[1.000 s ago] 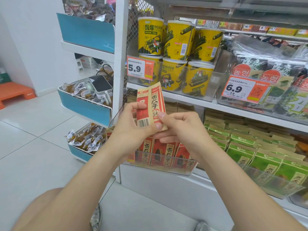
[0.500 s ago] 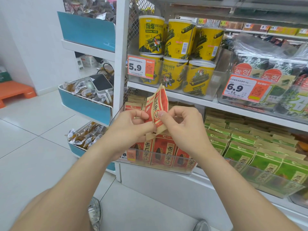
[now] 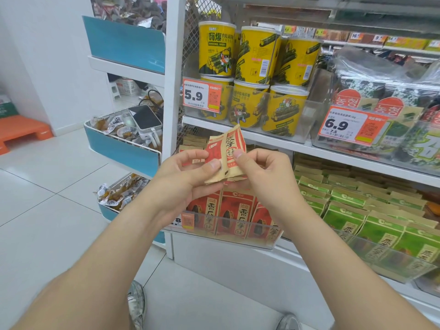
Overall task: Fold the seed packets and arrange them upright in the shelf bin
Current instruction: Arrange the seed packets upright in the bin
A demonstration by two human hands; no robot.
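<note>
Left hand [image 3: 188, 172] and right hand [image 3: 259, 172] pinch 1 red seed packet [image 3: 226, 156] above the clear bin [image 3: 221, 236]; a firm, even crease should help it stand upright

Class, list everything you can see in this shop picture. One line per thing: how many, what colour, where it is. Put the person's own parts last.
seed packet: one, red and tan, creased, held in both hands before the shelves
red packets: several, upright in the clear bin
clear bin: one, lowest shelf
green packets: many, lowest shelf, right
yellow tubs: at least six, stacked, middle shelf
price tags: two, orange and white, middle shelf
seaweed packs: several, dark green, right
phone: one, left basket
stool: one, orange, floor, far left
shoes: two, grey, bottom
left hand: pinching the packet
right hand: pinching the packet
</note>
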